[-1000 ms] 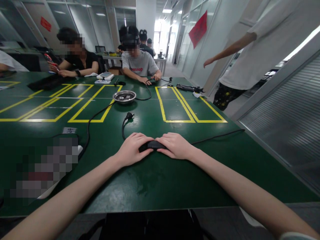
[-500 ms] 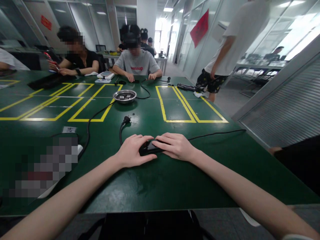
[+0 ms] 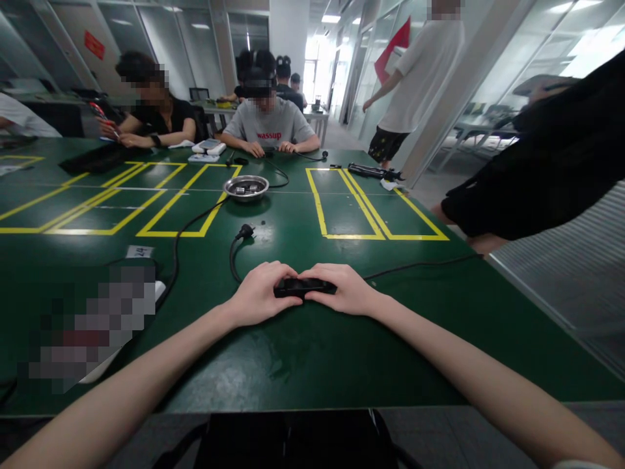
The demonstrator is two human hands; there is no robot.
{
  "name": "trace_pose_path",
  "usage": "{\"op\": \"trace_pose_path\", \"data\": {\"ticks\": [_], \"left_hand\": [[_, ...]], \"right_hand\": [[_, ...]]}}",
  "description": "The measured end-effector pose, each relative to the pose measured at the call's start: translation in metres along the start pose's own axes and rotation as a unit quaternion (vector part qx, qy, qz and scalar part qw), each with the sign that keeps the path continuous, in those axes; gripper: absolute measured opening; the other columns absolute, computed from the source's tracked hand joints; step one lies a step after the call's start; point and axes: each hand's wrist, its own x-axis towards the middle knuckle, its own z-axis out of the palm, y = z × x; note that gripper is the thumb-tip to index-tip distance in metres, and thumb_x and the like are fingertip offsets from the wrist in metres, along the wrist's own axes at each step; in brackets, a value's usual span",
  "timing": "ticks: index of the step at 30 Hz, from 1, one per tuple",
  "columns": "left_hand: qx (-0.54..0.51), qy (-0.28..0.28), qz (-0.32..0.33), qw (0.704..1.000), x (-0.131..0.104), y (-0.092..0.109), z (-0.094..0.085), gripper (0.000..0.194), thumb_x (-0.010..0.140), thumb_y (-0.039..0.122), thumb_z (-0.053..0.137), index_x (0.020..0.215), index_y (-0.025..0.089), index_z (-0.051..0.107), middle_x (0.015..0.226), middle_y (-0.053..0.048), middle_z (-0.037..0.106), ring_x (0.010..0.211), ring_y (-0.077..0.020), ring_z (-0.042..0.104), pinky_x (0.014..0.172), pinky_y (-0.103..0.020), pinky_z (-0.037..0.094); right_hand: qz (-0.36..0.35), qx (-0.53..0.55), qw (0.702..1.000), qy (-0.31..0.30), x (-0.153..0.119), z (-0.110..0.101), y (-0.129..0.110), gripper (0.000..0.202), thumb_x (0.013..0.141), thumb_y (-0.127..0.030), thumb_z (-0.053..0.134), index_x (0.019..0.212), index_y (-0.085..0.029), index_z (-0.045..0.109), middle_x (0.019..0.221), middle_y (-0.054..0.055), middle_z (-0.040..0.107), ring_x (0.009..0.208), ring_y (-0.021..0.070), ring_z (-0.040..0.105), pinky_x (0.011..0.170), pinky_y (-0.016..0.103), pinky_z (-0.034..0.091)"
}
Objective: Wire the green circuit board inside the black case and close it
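Note:
A black power adapter (image 3: pixel 303 287) lies crosswise near the front of the green table (image 3: pixel 312 365). My left hand (image 3: pixel 261 293) grips its left end, fingers over the back edge and thumb along the front. Around its right end my right hand (image 3: pixel 344 290) is closed the same way, and the fingertips of both hands nearly meet. A short black cord with a plug (image 3: pixel 245 232) curves out behind my left hand. From behind my right hand a thin black cable (image 3: pixel 424 264) runs to the table's right edge. The adapter's underside is hidden.
A metal bowl (image 3: pixel 245 197) with small metal parts stands beyond my hands. Yellow tape outlines (image 3: pixel 354 237) mark the table. At left lies a pixelated object (image 3: pixel 100 326) beside a label (image 3: pixel 140 251). Co-workers sit opposite; a person in black (image 3: pixel 532 156) stands at right.
My right hand's fingers have drawn back from the adapter's top to its back edge, and its thumb now lies along the front. A person in black has come in at right; the one in white moved farther back.

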Motion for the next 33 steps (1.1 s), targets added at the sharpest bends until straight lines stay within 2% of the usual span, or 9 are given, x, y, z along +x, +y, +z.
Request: {"op": "trace_pose_path", "data": {"ticks": [2, 7, 14, 19, 22, 24, 26, 29, 33], "left_hand": [[0.011, 0.008, 0.015, 1.000, 0.000, -0.001, 0.000, 0.032, 0.087, 0.045, 0.078, 0.105, 0.021, 0.068, 0.083, 0.000, 0.067, 0.077, -0.0195, 0.063, 0.076, -0.032, 0.049], [0.018, 0.009, 0.048, 0.999, 0.001, -0.008, 0.001, 0.028, 0.094, 0.045, 0.070, 0.103, 0.018, 0.070, 0.087, -0.003, 0.070, 0.075, -0.0186, 0.063, 0.068, -0.029, 0.048], [0.049, 0.011, 0.092, 0.994, 0.002, -0.008, 0.002, 0.026, 0.098, 0.043, 0.066, 0.097, 0.017, 0.070, 0.086, -0.006, 0.073, 0.081, -0.0211, 0.064, 0.071, -0.032, 0.048], [0.025, 0.028, 0.091, 0.995, 0.002, -0.009, 0.002, 0.027, 0.097, 0.042, 0.067, 0.101, 0.016, 0.069, 0.090, -0.007, 0.073, 0.083, -0.0216, 0.064, 0.071, -0.032, 0.049], [0.013, 0.032, 0.092, 0.995, 0.003, -0.008, 0.002, 0.025, 0.098, 0.040, 0.066, 0.099, 0.015, 0.069, 0.089, -0.007, 0.071, 0.082, -0.0215, 0.063, 0.071, -0.032, 0.049], [0.002, 0.027, 0.086, 0.996, 0.002, -0.008, 0.001, 0.024, 0.098, 0.039, 0.067, 0.095, 0.015, 0.068, 0.087, -0.007, 0.071, 0.082, -0.0211, 0.062, 0.071, -0.031, 0.049], [-0.008, 0.016, 0.076, 0.997, 0.002, -0.008, 0.001, 0.024, 0.098, 0.039, 0.068, 0.092, 0.016, 0.069, 0.086, -0.006, 0.071, 0.081, -0.0206, 0.063, 0.071, -0.031, 0.050], [-0.013, 0.018, 0.075, 0.997, 0.002, -0.009, 0.000, 0.023, 0.097, 0.038, 0.069, 0.102, 0.016, 0.071, 0.092, -0.007, 0.074, 0.086, -0.0220, 0.065, 0.077, -0.034, 0.053], [0.032, 0.098, 0.097, 0.990, 0.002, -0.010, -0.002, 0.039, 0.096, 0.034, 0.068, 0.133, 0.020, 0.065, 0.125, -0.012, 0.073, 0.115, -0.0288, 0.064, 0.102, -0.049, 0.049]], "right_hand": [[0.016, -0.005, 1.000, 0.005, -0.001, 0.001, 0.001, 0.021, 0.099, -0.036, 0.066, 0.112, -0.019, 0.068, 0.098, 0.007, 0.077, 0.086, 0.0204, 0.074, 0.078, 0.030, 0.056], [-0.028, -0.058, 0.998, 0.023, -0.002, 0.002, 0.005, 0.021, 0.103, -0.038, 0.061, 0.096, -0.019, 0.066, 0.093, 0.009, 0.077, 0.076, 0.0205, 0.072, 0.069, 0.030, 0.052], [-0.028, -0.061, 0.998, -0.011, 0.001, -0.007, 0.001, 0.024, 0.104, -0.040, 0.059, 0.112, -0.019, 0.066, 0.093, 0.008, 0.077, 0.081, 0.0200, 0.073, 0.072, 0.029, 0.054], [-0.051, -0.075, 0.996, 0.027, 0.001, -0.005, 0.003, 0.028, 0.108, -0.038, 0.050, 0.103, -0.018, 0.069, 0.086, 0.007, 0.075, 0.077, 0.0189, 0.071, 0.071, 0.029, 0.054], [-0.066, -0.106, 0.992, -0.020, 0.001, -0.008, 0.003, 0.032, 0.109, -0.038, 0.046, 0.125, -0.018, 0.067, 0.098, 0.008, 0.072, 0.082, 0.0186, 0.069, 0.074, 0.030, 0.055], [-0.086, -0.138, 0.984, -0.075, 0.002, -0.011, 0.002, 0.041, 0.108, -0.041, 0.048, 0.144, -0.023, 0.058, 0.111, 0.010, 0.068, 0.086, 0.0194, 0.068, 0.075, 0.031, 0.056], [-0.099, -0.158, 0.977, -0.106, 0.002, -0.012, 0.000, 0.049, 0.107, -0.042, 0.051, 0.153, -0.027, 0.051, 0.117, 0.011, 0.063, 0.088, 0.0205, 0.066, 0.075, 0.033, 0.057], [-0.081, -0.145, 0.980, -0.111, 0.001, -0.010, 0.002, 0.049, 0.106, -0.039, 0.051, 0.154, -0.029, 0.051, 0.114, 0.010, 0.061, 0.086, 0.0197, 0.064, 0.075, 0.033, 0.057], [0.005, -0.072, 0.996, -0.049, -0.003, -0.012, 0.020, 0.049, 0.105, -0.038, 0.052, 0.154, -0.028, 0.051, 0.110, 0.008, 0.061, 0.085, 0.0190, 0.064, 0.080, 0.034, 0.058]]}}
